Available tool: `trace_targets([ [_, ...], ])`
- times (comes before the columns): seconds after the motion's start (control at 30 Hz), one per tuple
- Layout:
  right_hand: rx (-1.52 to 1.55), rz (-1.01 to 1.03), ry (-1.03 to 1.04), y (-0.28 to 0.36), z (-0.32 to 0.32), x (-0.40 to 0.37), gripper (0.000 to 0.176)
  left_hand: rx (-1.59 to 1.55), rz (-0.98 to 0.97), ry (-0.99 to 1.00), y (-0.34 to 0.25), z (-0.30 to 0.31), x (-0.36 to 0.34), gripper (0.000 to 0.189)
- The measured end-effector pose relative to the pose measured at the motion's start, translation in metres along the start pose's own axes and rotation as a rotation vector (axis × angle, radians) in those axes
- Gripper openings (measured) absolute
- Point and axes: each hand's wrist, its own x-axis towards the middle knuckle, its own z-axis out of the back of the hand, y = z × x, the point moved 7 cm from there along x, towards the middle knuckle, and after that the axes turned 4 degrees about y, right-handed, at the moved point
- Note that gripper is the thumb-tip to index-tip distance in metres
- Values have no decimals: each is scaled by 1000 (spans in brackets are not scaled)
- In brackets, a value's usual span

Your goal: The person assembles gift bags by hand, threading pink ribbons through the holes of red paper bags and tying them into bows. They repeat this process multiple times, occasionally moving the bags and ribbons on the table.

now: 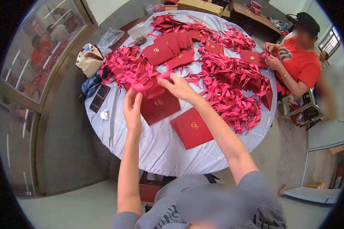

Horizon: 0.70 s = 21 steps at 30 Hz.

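A dark red paper bag (160,108) with a gold emblem hangs or lies just beyond my hands, its top partly hidden by ribbon. My left hand (133,107) pinches a pink ribbon (138,87) at the bag's left upper side. Across from it, my right hand (178,87) grips ribbon between thumb and fingers, somewhat blurred. A second flat red bag (193,128) with the same emblem lies on the white tablecloth, below my right forearm. Heaps of ribboned bags (124,66) spread just past my left hand.
The round table (160,152) also carries a large ribbon heap (233,99) on the right and stacked red bags (160,51) behind. A phone (99,98), crumpled tissue (104,114) and cream bag (90,60) sit left. A co-worker in red (302,61) handles ribbon at right.
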Motion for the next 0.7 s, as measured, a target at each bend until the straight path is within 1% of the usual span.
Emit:
trace_targets([
  [0.03, -177, -67, -50, -14, 6, 11, 41, 36, -61, -39, 4, 3, 14, 45],
  [0.07, -394, -82, -189, -24, 13, 8, 49, 134, 51, -90, 17, 14, 14, 55],
  [0.13, -222, -87, -201, -47, 13, -15, 46, 225, 158, -168, 67, 40, 2, 53],
  [0.17, -191, -97, -144, -77, 5, -28, 38, 271, 154, -129, 77, 40, -14, 48],
  [0.23, -220, -97, -65, -96, 2, -68, 27, 381, 257, -57, 90, 40, -48, 42],
  [0.3, -206, -216, -223, -102, 12, -108, 19, 470, 144, 27, 105, 46, -73, 36],
  [0.33, -234, -230, -279, -100, 21, -125, 19, 544, 100, 12, 103, 44, -84, 35],
  [0.37, -270, -221, -309, -97, 26, -139, 16, 609, 47, 7, 97, 39, -95, 34],
  [0.43, -299, -240, -389, -98, 39, -167, 12, 614, -6, 123, 87, 24, -112, 34],
  [0.47, -275, -281, -401, -99, 45, -178, 11, 716, -39, 183, 87, 18, -118, 34],
  [0.5, -323, -279, -439, -88, 53, -189, 11, 781, -141, 226, 87, 14, -124, 35],
  [0.53, -306, -272, -468, -83, 59, -200, 11, 847, -246, 253, 86, 11, -130, 35],
  [0.57, -337, -226, -489, -82, 62, -210, 11, 856, -287, 258, 79, 8, -133, 35],
  [0.6, -321, -234, -490, -81, 66, -218, 11, 867, -323, 256, 75, 9, -136, 35],
  [0.63, -302, -240, -486, -81, 67, -230, 11, 909, -271, 248, 97, 39, -140, 37],
  [0.67, -366, -218, -457, -82, 69, -250, 12, 942, -243, 252, 119, 55, -133, 39],
  [0.7, -368, -224, -436, -81, 70, -260, 13, 932, -266, 266, 119, 63, -135, 39],
])
